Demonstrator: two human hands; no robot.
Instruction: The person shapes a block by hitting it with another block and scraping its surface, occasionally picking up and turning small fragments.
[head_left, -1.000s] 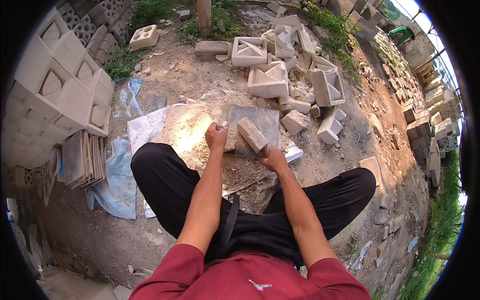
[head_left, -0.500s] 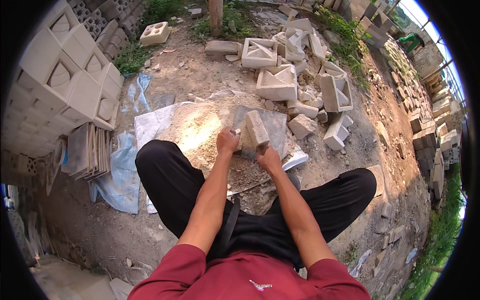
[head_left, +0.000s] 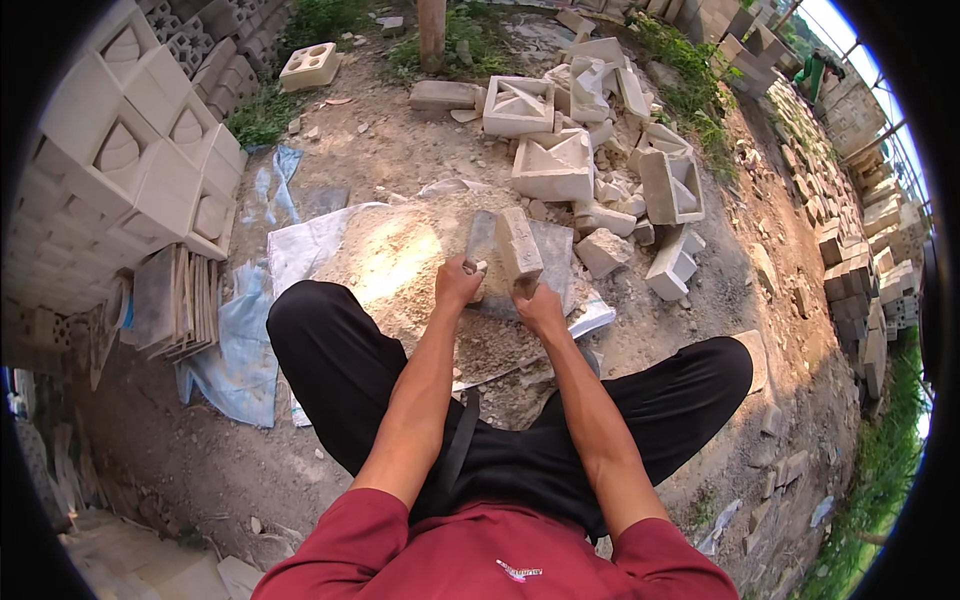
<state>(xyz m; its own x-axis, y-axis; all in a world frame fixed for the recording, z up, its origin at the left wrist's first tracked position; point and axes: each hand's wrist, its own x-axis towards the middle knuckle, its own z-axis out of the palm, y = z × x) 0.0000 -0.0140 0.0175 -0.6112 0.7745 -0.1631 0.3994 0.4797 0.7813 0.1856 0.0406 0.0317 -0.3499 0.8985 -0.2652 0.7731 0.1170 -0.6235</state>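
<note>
I sit on the ground with my legs spread. My right hand (head_left: 541, 305) grips the lower end of a pale stone block (head_left: 519, 246), held upright over a flat grey slab (head_left: 550, 262). My left hand (head_left: 457, 283) is closed around the handle of a flat metal tool (head_left: 478, 236) whose blade rises beside the block's left face. Beneath both hands lies a heap of pale sand and dust (head_left: 400, 258) on white sheeting (head_left: 300, 245).
Stacked decorative concrete blocks (head_left: 130, 160) fill the left. A pile of thin tiles (head_left: 175, 300) leans near blue plastic (head_left: 240, 350). Broken hollow blocks (head_left: 560, 165) and rubble lie ahead. More block stacks (head_left: 860, 270) line the right, with a person in green (head_left: 812, 70) far back.
My hands have come closer together. The block has turned from lying tilted to standing upright, and the tool blade now sits against its left side.
</note>
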